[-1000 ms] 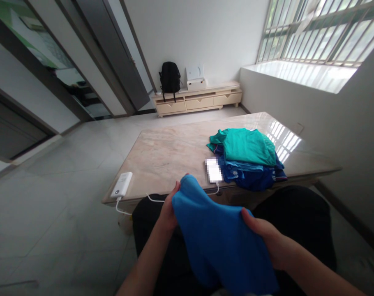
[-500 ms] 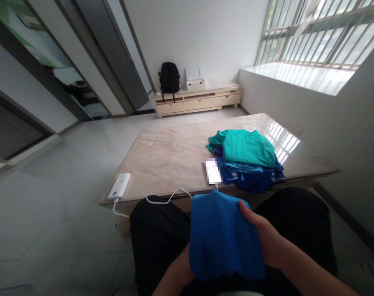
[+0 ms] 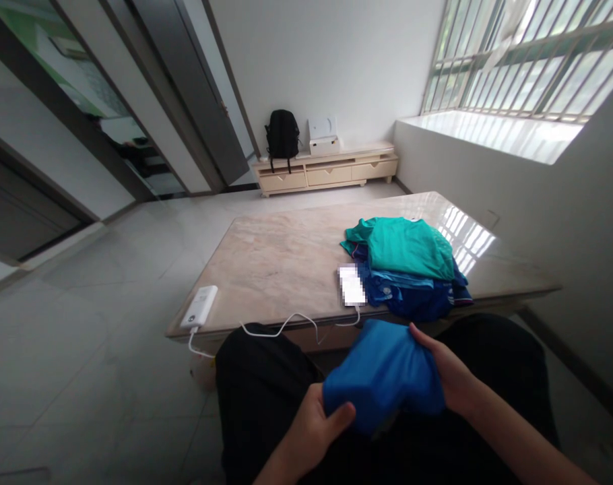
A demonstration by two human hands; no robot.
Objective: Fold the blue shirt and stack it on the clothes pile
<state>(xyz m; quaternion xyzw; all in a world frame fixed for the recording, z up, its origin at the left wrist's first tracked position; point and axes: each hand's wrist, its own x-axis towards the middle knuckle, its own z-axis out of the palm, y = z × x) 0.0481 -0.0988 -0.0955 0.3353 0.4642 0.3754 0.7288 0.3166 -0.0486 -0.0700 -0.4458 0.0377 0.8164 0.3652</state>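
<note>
A bright blue garment [image 3: 384, 374] is bunched into a thick fold over my lap, just short of the table's near edge. My left hand [image 3: 314, 428] grips its lower left corner, thumb on top. My right hand [image 3: 445, 374] holds its right side with fingers curled over the cloth. On the marble table [image 3: 276, 256] ahead lies a stack of folded clothes: a green shirt [image 3: 405, 246] on top of dark blue ones [image 3: 412, 293]. A blurred phone [image 3: 351, 284] lies beside the stack.
A white power bank [image 3: 200, 306] sits at the table's near left corner, its white cable [image 3: 281, 327] running to the phone. My black trousers [image 3: 259, 377] fill the foreground. Far back stand a low cabinet [image 3: 327, 172] with a black backpack [image 3: 282, 133] and a white box [image 3: 323, 138].
The blue garment has been folded from a spread sheet into a compact bundle. My left hand went from its top edge to beneath it, then out to its lower left corner.
</note>
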